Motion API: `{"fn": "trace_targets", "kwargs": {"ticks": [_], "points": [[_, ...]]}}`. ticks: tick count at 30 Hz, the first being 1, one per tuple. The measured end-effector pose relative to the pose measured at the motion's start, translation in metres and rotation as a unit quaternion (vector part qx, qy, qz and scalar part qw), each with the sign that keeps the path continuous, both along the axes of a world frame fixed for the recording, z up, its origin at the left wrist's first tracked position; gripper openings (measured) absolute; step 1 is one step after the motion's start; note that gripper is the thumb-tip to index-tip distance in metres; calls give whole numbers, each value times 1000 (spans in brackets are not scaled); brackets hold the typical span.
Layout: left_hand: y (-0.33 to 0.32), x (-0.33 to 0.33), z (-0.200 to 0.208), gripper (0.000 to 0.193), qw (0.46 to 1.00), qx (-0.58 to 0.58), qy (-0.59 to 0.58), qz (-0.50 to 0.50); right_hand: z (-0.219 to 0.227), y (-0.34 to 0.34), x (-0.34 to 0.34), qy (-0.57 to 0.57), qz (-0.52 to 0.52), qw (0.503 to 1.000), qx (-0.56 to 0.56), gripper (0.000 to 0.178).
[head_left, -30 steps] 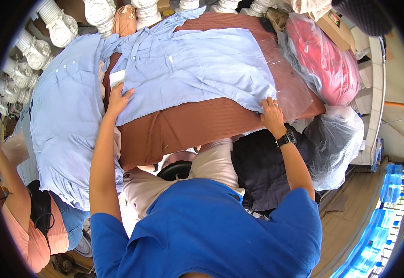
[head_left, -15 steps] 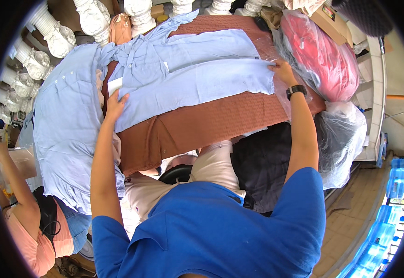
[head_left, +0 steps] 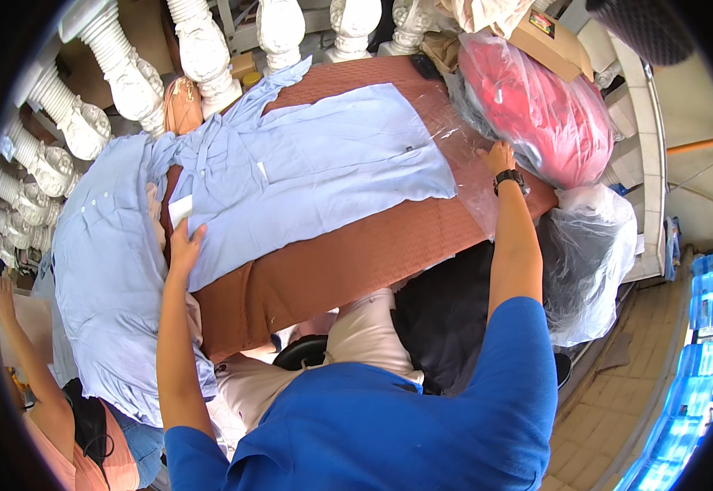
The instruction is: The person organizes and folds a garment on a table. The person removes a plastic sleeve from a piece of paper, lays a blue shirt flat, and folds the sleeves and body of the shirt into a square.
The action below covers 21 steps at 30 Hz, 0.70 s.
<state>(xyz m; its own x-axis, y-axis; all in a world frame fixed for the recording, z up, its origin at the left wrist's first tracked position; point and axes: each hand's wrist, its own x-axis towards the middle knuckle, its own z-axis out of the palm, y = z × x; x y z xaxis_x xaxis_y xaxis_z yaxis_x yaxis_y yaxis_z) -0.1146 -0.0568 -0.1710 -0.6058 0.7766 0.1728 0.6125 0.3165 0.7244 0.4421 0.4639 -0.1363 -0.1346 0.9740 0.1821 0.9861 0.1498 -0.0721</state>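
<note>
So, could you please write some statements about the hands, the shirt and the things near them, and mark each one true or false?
1. The left hand rests flat on the light blue shirt. True.
2. The shirt lies on a green table. False: the table top is reddish brown.
3. The right hand touches clear plastic film at the shirt's right edge. True.
4. The right wrist is bare. False: it wears a dark wristwatch.
5. A red bundle in a clear bag lies beyond the right hand. True.
6. Both hands grip the shirt's collar. False: they are far apart, one at each side of the shirt.
</note>
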Motion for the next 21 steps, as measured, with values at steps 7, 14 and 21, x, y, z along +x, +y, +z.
{"fn": "trace_targets", "kwargs": {"ticks": [7,14,21], "points": [[4,2,2,43,1000,12,-24,-8,11,2,10,11,4,1000,-18,70],[3,8,7,40,999,10,-32,-7,101,-52,-13,33,146,959,240,21],[3,13,10,37,999,25,-39,-5,229,-118,-78,87,382,861,323,22]]}}
